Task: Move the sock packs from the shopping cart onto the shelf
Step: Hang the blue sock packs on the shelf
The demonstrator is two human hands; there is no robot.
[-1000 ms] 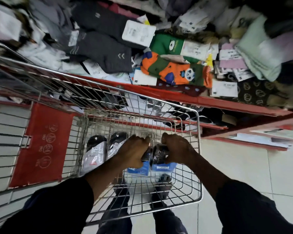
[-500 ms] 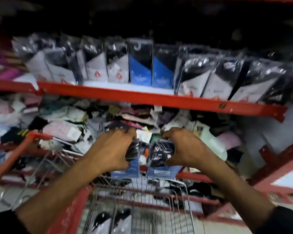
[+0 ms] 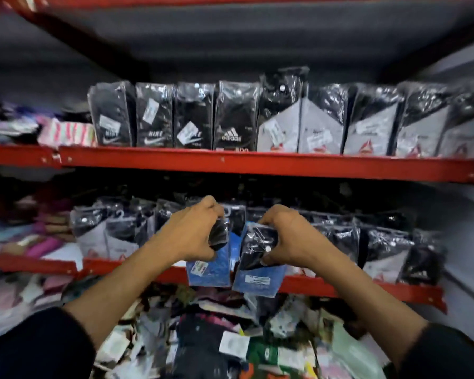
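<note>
We hold one blue-and-black sock pack in each hand: left hand (image 3: 192,236) pinches the left pack (image 3: 210,266), right hand (image 3: 290,239) pinches the right pack (image 3: 257,274). Both packs hang upright, blue ends down, just before the middle red shelf (image 3: 340,289).

We see red metal shelving in three tiers. The upper shelf (image 3: 230,162) crosses the middle of the frame and carries an upright row of black sock packs (image 3: 175,116) at centre, grey-and-black packs (image 3: 367,124) to the right, and pink-and-white folded items (image 3: 66,132) at far left. The middle shelf (image 3: 367,292) crosses the lower centre and carries a similar upright row of bagged packs (image 3: 115,231), with pink and purple goods (image 3: 25,242) at left. The bottom of the frame shows a loose heap of mixed socks (image 3: 216,337); its supporting surface is hidden.
</note>
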